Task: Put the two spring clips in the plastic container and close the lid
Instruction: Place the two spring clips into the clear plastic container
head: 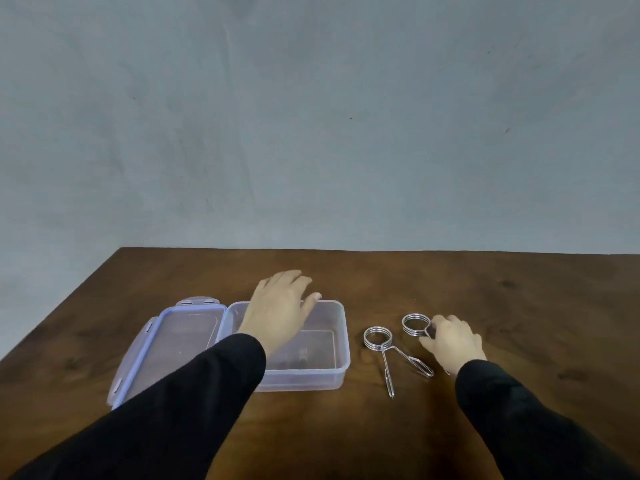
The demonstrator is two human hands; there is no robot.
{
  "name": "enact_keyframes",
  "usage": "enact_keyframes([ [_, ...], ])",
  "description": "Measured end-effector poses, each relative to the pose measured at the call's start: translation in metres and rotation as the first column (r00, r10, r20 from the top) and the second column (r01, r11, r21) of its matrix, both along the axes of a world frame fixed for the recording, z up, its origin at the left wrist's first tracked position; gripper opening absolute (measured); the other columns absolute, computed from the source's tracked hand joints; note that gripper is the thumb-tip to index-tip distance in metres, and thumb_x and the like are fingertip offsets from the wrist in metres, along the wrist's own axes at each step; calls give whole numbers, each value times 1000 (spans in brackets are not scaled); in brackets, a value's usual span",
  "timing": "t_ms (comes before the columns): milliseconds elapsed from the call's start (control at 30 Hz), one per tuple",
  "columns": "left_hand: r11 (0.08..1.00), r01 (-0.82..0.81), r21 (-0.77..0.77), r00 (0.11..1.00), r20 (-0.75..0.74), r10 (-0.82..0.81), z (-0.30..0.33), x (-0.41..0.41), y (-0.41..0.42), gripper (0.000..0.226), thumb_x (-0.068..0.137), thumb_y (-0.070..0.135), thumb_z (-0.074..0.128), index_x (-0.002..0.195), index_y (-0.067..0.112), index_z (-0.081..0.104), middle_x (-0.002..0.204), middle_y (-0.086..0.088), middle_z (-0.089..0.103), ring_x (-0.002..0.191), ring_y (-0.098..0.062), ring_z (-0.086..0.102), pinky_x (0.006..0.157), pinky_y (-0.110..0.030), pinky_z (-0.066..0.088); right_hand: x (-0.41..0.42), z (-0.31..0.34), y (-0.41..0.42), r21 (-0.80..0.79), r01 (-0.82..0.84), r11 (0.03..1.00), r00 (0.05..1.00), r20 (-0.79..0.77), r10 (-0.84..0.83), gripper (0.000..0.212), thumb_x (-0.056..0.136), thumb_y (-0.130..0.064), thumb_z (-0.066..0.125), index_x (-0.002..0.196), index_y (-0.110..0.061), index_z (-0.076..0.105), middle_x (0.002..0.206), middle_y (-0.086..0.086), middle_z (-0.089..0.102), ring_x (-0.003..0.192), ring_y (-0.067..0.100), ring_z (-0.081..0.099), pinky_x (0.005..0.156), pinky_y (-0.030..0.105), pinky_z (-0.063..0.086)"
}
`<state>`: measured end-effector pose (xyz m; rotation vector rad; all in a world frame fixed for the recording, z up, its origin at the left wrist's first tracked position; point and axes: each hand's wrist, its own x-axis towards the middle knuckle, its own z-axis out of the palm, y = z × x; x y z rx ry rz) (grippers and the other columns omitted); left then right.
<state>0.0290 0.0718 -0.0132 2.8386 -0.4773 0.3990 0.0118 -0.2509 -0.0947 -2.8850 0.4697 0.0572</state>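
Observation:
A clear plastic container (pixel 308 377) stands open on the wooden table, with nothing in it. Its blue-rimmed lid (pixel 180 337) lies flat to its left, still joined at the hinge. My left hand (pixel 280 306) rests palm down over the container's far rim with the fingers spread. Two metal spring clips lie right of the container. The left spring clip (pixel 377 337) lies free, its two handles pointing toward me. My right hand (pixel 453 341) covers the handles of the right spring clip (pixel 414 323), fingers curled around it at the coil; the clip is still on the table.
The brown wooden table (pixel 519 306) ends at a far edge against a grey wall, and its left edge runs diagonally past the lid. Both black sleeves reach in from the bottom of the view.

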Motion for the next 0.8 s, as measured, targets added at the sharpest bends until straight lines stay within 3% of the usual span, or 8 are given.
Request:
enact_keyframes([
  [167, 974, -226, -21, 973, 35, 226, -1, 22, 86, 42, 100, 42, 45, 129, 15, 62, 137, -9, 59, 128, -27, 50, 105, -46, 37, 23, 38, 18, 159, -86, 984, 982, 179, 57, 33, 89, -52, 66, 99, -21, 64, 97, 0, 59, 93, 23, 60, 85, 45, 51],
  [267, 951, -307, -17, 951, 17, 307, -17, 26, 137, 40, 100, 39, 47, 127, 13, 63, 133, -10, 62, 123, -30, 53, 101, -48, 41, 36, 79, 55, 281, -287, 916, 932, 301, 200, 26, 89, -46, 70, 98, -22, 64, 96, -3, 58, 88, 15, 59, 76, 32, 45],
  [367, 943, -332, 4, 943, -5, 332, -39, 24, 174, 32, 99, 33, 50, 117, 14, 67, 120, -7, 68, 108, -29, 61, 89, -45, 46, 36, 119, 110, 281, -499, 819, 844, 371, 387, 24, 89, -46, 71, 104, -27, 65, 97, -10, 58, 88, 1, 55, 74, 20, 40],
  [433, 946, -317, 66, 947, -25, 319, -57, 21, 190, 27, 97, 31, 50, 110, 16, 69, 109, -4, 69, 97, -27, 62, 81, -42, 46, 35, 129, 148, 245, -596, 765, 794, 324, 515, 30, 88, -49, 70, 108, -27, 66, 101, -9, 59, 93, 3, 56, 77, 19, 42],
  [567, 955, -278, 107, 951, -108, 289, -91, 14, 205, 25, 98, 31, 47, 106, 20, 68, 108, 0, 69, 96, -23, 60, 86, -39, 45, 35, 105, 211, 102, -710, 697, 705, 118, 700, 40, 89, -56, 64, 116, -25, 65, 106, -6, 58, 98, 15, 54, 87, 36, 48],
  [667, 979, -198, 51, 970, -137, 203, -108, 9, 204, 26, 99, 31, 48, 111, 22, 69, 114, 3, 67, 101, -19, 60, 89, -35, 47, 36, 71, 238, 58, -723, 688, 689, -9, 725, 43, 91, -55, 62, 122, -25, 63, 111, -5, 57, 102, 18, 52, 83, 36, 46],
  [800, 982, -185, -22, 974, -134, 181, -117, 9, 204, 27, 99, 32, 49, 117, 22, 67, 123, 2, 65, 110, -18, 58, 98, -37, 46, 36, 36, 254, 53, -708, 704, 700, -81, 710, 46, 90, -56, 63, 126, -26, 62, 119, -5, 57, 108, 17, 49, 93, 39, 46],
])
